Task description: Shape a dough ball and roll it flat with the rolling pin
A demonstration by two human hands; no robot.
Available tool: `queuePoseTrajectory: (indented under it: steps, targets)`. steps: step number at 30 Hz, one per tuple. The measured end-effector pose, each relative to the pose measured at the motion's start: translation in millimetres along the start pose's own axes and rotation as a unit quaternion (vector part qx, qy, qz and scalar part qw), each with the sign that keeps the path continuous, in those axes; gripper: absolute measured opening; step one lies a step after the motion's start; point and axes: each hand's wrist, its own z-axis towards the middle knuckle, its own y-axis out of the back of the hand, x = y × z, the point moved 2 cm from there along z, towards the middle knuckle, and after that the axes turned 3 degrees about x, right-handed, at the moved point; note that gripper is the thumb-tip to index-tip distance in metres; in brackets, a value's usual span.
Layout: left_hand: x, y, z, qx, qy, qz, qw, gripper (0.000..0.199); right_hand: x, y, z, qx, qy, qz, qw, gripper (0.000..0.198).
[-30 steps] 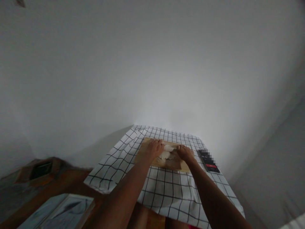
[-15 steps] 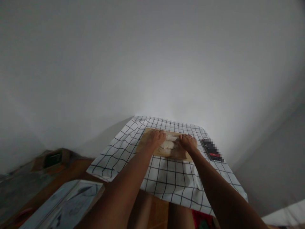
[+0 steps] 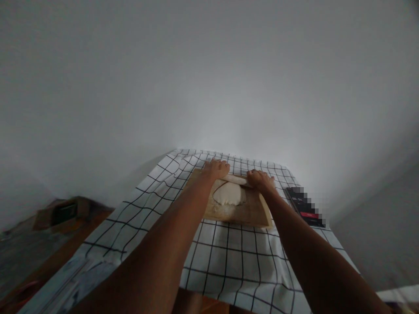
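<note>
A pale rolling pin (image 3: 236,179) lies crosswise near the far edge of a wooden board (image 3: 225,213). My left hand (image 3: 216,168) is closed over its left end, and my right hand (image 3: 260,178) grips the right end. Between my forearms, on the near side of the pin, a flattened piece of white dough (image 3: 229,194) rests on the board. Loose flour shows around the dough's near edge. The ends of the pin are hidden under my fingers.
A white cloth with black grid lines (image 3: 225,257) covers the table under the board. To the right lies a dark flat device (image 3: 303,205), partly pixelated. A cardboard box (image 3: 67,213) stands low on the left. A pale wall (image 3: 209,87) rises behind the table.
Both hands have pushed the rolling pin away, from above the dough to its far side. More of the dough shows, flatter and wider. The view has shifted closer to the table.
</note>
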Motion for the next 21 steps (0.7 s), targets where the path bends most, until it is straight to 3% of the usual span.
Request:
queuePoseTrajectory:
  steps: [9, 17, 21]
  targets:
    - [0.6, 3.1, 14.1, 0.035, 0.021, -0.001, 0.999, 0.052, -1.2, -1.1, 10.8, 0.001, -0.002, 0.000, 1.000, 0.046]
    - [-2.3, 7.1, -24.9, -0.022, -0.057, 0.061, 0.996, 0.038, 2.9, -5.4, -10.0, -0.055, 0.008, 0.030, 0.998, 0.047]
    - [-4.1, 9.8, -42.2, -0.031, -0.062, 0.076, 0.995, 0.037, 3.1, -8.9, -23.9, -0.069, 0.015, 0.027, 0.997, 0.046]
